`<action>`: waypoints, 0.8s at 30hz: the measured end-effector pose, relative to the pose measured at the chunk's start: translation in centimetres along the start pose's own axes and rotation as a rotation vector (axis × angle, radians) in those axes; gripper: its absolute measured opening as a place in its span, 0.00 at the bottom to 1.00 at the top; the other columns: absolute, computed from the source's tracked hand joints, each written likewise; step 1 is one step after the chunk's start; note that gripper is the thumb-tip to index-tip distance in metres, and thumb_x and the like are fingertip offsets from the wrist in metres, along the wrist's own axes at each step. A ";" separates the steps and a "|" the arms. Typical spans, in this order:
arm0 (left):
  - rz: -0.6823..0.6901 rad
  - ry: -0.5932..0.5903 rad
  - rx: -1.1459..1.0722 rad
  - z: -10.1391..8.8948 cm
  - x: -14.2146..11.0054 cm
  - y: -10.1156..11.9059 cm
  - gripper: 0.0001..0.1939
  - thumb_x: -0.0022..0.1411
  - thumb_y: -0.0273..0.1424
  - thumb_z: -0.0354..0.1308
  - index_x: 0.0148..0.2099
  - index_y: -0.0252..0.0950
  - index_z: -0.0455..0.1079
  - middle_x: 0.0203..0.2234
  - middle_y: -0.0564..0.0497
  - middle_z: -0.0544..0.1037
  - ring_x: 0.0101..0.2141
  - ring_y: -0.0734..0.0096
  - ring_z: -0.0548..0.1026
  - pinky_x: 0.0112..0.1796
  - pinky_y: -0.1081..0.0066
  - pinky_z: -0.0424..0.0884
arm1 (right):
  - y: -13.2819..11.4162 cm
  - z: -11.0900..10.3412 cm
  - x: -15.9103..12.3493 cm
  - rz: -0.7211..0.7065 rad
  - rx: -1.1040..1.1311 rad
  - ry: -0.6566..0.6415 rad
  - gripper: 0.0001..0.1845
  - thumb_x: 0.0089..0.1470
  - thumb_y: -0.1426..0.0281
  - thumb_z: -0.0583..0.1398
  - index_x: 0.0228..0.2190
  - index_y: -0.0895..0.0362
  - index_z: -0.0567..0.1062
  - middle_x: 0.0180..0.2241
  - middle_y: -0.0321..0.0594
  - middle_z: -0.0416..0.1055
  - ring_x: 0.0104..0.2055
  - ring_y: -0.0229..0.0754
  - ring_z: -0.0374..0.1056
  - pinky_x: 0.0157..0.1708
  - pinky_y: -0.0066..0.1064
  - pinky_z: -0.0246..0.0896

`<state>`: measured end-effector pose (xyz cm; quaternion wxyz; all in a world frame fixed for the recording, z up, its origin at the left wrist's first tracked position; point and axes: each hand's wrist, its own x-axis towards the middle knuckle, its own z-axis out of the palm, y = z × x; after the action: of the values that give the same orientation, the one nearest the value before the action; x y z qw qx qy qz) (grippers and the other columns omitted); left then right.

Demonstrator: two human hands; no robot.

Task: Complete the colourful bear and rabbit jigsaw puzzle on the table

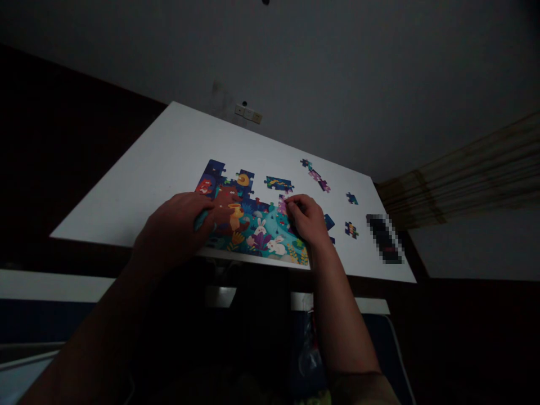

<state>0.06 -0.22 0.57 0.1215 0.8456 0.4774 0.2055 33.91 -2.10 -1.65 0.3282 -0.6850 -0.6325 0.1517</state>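
Observation:
A partly joined jigsaw puzzle with a bear, rabbits and plants lies along the table's near edge. My left hand rests on its left side, thumb and fingers apart, holding nothing that I can see. At the puzzle's upper right, my right hand has thumb and forefinger pinched at a pink puzzle piece. Whether that piece is fully seated I cannot tell. Just above the gap in the top edge lies a joined dark-blue strip with a yellow pattern. The right hand partly covers dark-blue pieces beside it.
Loose pieces lie on the white table: a joined pink cluster, a teal piece, a blue piece and a multicoloured piece. A pixelated dark object is at the right edge. A wall with sockets stands behind.

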 end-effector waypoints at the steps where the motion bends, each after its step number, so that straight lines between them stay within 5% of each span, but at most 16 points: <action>1: -0.003 -0.002 0.001 0.0 0.0 0.0 0.20 0.74 0.43 0.47 0.53 0.38 0.74 0.53 0.44 0.79 0.55 0.49 0.75 0.56 0.53 0.70 | 0.0 0.0 0.0 0.000 -0.003 0.001 0.10 0.63 0.61 0.57 0.41 0.45 0.78 0.42 0.40 0.78 0.48 0.55 0.72 0.49 0.50 0.69; 24: 0.059 0.051 0.045 0.5 0.0 -0.6 0.19 0.74 0.41 0.48 0.54 0.36 0.74 0.52 0.41 0.79 0.55 0.50 0.75 0.56 0.53 0.71 | 0.7 0.3 0.2 -0.070 0.059 0.029 0.08 0.63 0.63 0.59 0.39 0.46 0.79 0.40 0.42 0.77 0.44 0.55 0.72 0.45 0.52 0.68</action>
<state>-0.13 0.09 -0.11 0.0842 0.8564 0.4596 0.2196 34.30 -1.83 -2.23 0.3627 -0.6545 -0.6464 0.1489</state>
